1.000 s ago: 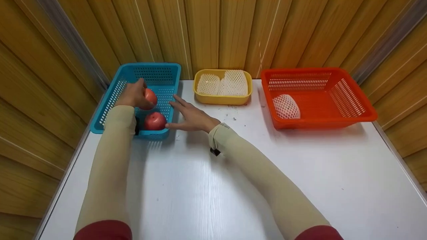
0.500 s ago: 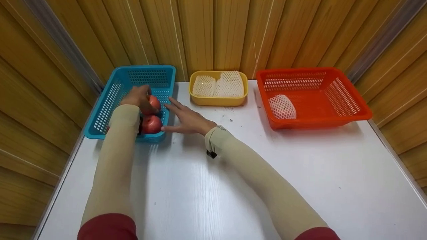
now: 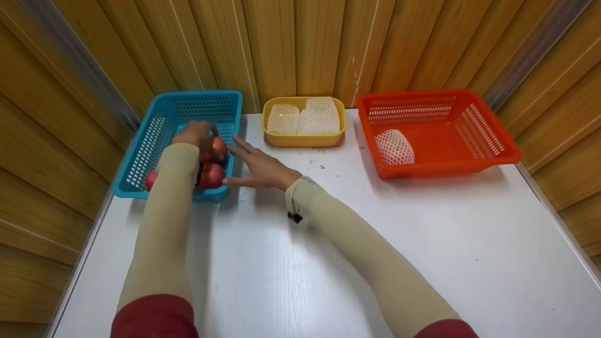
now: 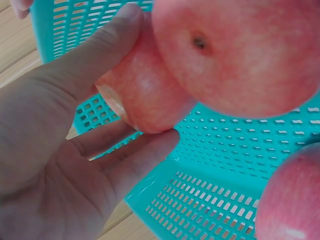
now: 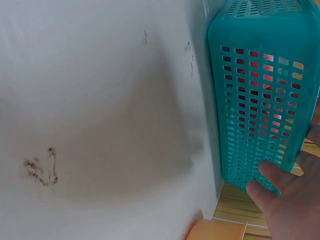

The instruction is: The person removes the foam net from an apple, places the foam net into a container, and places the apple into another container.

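My left hand [image 3: 193, 135] is inside the blue basket [image 3: 199, 94], thumb and fingers round an apple [image 4: 145, 82]. In the head view this apple [image 3: 219, 148] is near the basket's right wall, partly behind the fingers. Just in front of it lies a second apple [image 3: 211, 175], which looms large [image 4: 240, 55] in the left wrist view. A third apple [image 3: 150, 180] peeks out left of the forearm. My right hand [image 3: 264, 168] has its fingers spread along the basket's right side. In the right wrist view its fingertips [image 5: 272, 175] meet the perforated wall.
A yellow container [image 3: 304, 140] at the back middle holds white foam net sleeves [image 3: 323, 116]. To the right stands a red basket [image 3: 446, 166] with one netted fruit [image 3: 394, 147] inside. Wood-patterned panels [image 3: 319, 47] enclose the white table [image 3: 263, 263] at the back and sides.
My left hand has carried the apple toward the basket's right wall and lower, close to the second apple. A third apple has come into sight at left. The right hand stays at the basket's side.
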A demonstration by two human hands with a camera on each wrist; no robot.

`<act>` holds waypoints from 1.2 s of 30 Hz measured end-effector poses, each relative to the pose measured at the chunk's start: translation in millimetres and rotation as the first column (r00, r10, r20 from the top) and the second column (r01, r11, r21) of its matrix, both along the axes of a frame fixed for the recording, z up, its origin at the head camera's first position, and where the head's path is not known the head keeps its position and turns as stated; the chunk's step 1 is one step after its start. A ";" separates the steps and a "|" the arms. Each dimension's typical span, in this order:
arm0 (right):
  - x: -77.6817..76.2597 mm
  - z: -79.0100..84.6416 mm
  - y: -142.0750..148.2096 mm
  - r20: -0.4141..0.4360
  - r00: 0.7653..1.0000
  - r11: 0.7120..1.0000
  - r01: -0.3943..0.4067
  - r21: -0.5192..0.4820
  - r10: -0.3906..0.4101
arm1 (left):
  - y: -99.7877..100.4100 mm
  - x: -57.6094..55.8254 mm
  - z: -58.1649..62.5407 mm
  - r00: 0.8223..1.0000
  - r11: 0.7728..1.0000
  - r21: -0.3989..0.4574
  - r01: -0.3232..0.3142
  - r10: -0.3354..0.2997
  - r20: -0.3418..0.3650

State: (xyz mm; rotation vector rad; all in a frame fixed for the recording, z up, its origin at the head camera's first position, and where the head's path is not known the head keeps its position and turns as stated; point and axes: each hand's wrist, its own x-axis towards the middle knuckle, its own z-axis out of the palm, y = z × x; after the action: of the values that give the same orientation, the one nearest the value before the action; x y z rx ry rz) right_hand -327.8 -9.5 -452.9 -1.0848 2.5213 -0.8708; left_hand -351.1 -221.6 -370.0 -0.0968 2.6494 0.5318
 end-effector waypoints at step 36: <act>-0.8 -1.0 1.0 0.042 0.999 0.998 0.001 -0.068 0.002 | 1.7 -8.7 -13.2 0.999 0.999 -0.029 0.045 -0.046 -0.019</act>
State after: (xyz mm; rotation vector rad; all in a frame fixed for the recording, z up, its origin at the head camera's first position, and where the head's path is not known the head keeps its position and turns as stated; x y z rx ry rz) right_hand -328.6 -8.5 -453.8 -1.0762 2.4736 -0.9752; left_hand -359.9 -219.9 -383.2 -0.0399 2.6719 0.4822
